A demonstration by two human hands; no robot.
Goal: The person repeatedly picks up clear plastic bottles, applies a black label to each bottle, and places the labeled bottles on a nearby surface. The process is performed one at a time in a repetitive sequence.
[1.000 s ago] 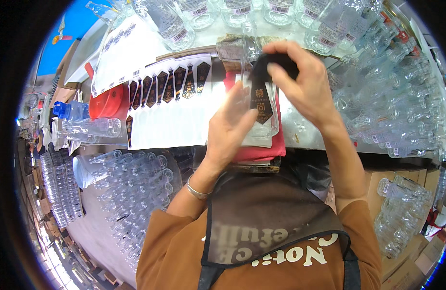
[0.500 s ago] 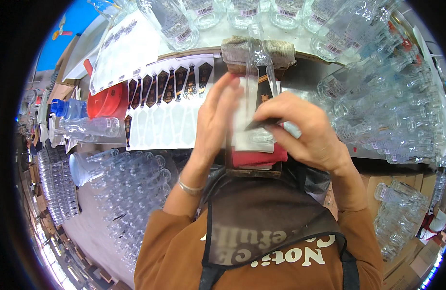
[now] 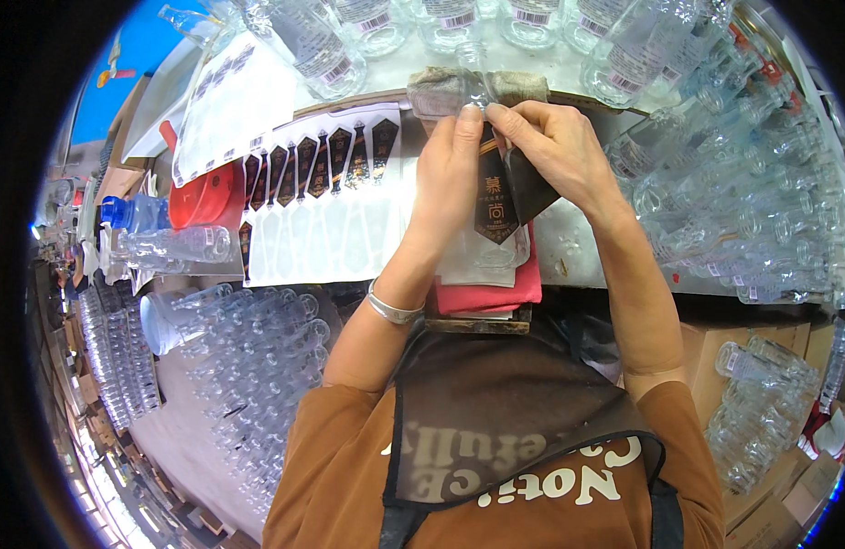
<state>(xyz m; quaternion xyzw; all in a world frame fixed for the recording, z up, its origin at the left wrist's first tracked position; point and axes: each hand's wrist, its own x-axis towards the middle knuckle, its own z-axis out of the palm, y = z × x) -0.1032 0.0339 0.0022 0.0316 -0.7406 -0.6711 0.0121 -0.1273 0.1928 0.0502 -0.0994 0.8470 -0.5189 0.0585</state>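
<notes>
A clear glass bottle (image 3: 473, 60) lies in front of me, its neck over a cloth-wrapped rest (image 3: 523, 87) and its base toward me. A black tie-shaped label (image 3: 495, 197) with gold characters lies along it, wide end near me. My left hand (image 3: 443, 174) has its thumb and fingers closed at the label's narrow upper end, by the bottle's neck. Beside it, my right hand (image 3: 569, 151) pinches at the same spot, thumb tips nearly meeting. Under the right palm sits a dark flat scraper-like piece (image 3: 535, 194), partly hidden by the fingers.
A sheet of black tie labels (image 3: 317, 206) lies left, beside a red container (image 3: 203, 197). Labelled bottles (image 3: 454, 23) stand along the back; many more bottles (image 3: 729, 201) lie stacked right. Other bottles (image 3: 248, 348) fill the lower left. A red cloth (image 3: 491, 296) lies under the bottle's base.
Both hands have moved up toward the bottle's neck and closed together at the label's top. The dark piece went from over the lower bottle to beside the label, which now shows fully.
</notes>
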